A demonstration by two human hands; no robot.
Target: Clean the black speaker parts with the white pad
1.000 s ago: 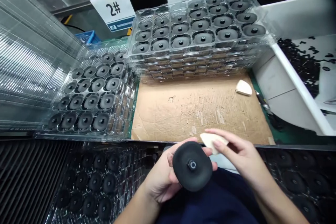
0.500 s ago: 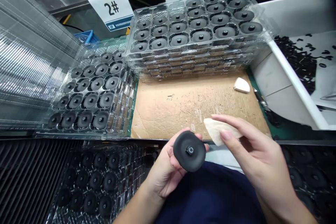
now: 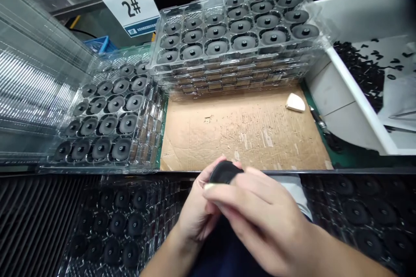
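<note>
My left hand [image 3: 195, 207] holds a round black disc [image 3: 224, 172] above my lap, its fingers around the rim. Most of the disc, with its centre, is hidden behind my right hand [image 3: 260, 212], which lies across it with curled fingers. At the tip of my right hand shows a small sliver of the cream-coloured pad [image 3: 209, 186]; the rest of the pad is out of sight. A second pad [image 3: 295, 103], off-white and wedge-shaped, lies on the cardboard sheet [image 3: 208, 138] at its right side.
Stacked clear trays [image 3: 195, 67] of black discs stand behind the cardboard. More trays [image 3: 138, 138] are at the left, with others lower left [image 3: 120, 207] and lower right [image 3: 364, 207]. A white bin [image 3: 360, 99] with small black parts and a pen-like tool [image 3: 320, 121] are at the right.
My right hand has moved left and down onto the disc, bringing the pad along and covering both. The left hand keeps hold of the disc. The view has shifted slightly.
</note>
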